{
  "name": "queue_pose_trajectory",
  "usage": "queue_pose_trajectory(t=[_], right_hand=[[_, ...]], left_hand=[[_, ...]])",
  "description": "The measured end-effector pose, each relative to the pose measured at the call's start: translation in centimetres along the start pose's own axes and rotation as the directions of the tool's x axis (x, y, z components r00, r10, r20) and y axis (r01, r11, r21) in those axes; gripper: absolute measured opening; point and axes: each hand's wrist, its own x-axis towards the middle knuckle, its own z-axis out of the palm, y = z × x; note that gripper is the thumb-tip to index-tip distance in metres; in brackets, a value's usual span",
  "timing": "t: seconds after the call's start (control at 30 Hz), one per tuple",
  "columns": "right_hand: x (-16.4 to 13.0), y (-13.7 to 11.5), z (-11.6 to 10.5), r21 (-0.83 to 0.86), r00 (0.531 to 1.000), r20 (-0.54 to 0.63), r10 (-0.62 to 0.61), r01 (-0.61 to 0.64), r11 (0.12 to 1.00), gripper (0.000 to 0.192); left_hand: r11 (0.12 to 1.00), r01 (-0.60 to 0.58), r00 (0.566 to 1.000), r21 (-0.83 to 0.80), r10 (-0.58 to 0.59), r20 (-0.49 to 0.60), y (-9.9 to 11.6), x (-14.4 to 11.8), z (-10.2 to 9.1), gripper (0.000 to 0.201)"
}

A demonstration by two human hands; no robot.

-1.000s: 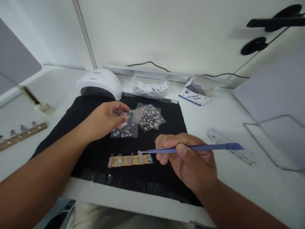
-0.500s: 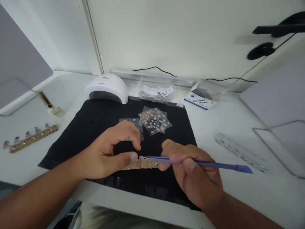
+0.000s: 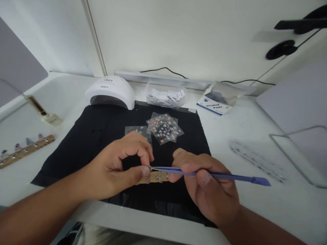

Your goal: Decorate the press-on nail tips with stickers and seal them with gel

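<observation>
Blue-purple tweezers [image 3: 230,176] lie across my right hand [image 3: 206,183], gripped between thumb and fingers. Their thin tips point left and meet the fingertips of my left hand [image 3: 127,163]. My left thumb and index finger are pinched together there; whatever lies between them is too small or hidden to name. Just below the tips is a wooden nail display strip [image 3: 153,177] with round silver studs and clear nail tips, its ends partly covered by my hands. Beyond my left hand, a clear sticker sheet [image 3: 139,129] rests on the black mat [image 3: 107,122].
A sticker sheet pile [image 3: 165,127] lies mid-mat. Behind stand a white nail lamp [image 3: 111,90], a clear box of white packets [image 3: 166,98] and an alcohol pads box [image 3: 214,102]. Left are a polish bottle [image 3: 51,118] and another nail strip [image 3: 28,149]; right, a clear strip [image 3: 255,160].
My left thumb and index finger have closed together at the tweezer tips, where they were apart before. The right hand stays nearly still with the tweezers. The view has shifted slightly.
</observation>
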Motion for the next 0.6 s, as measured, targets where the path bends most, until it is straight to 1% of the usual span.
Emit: queue_pose_trajectory(t=[0.2,0.4,0.6], right_hand=[[-0.02,0.10,-0.07,0.029,1.000,-0.008,0.006,-0.006,1.000,0.023],[-0.05,0.10,-0.21,0.015,0.999,0.012,0.034,-0.035,0.999,0.022],[-0.17,0.13,-0.21,0.028,0.999,-0.002,0.047,-0.047,0.999,0.022]], left_hand=[[1.000,0.015,1.000,-0.007,-0.015,0.010,-0.05,-0.04,-0.20,0.008],[1.000,-0.011,1.000,-0.014,0.011,0.020,-0.25,-0.21,-0.15,0.008],[1.000,-0.017,1.000,0.013,0.017,0.016,-0.26,-0.03,-0.10,0.008]])
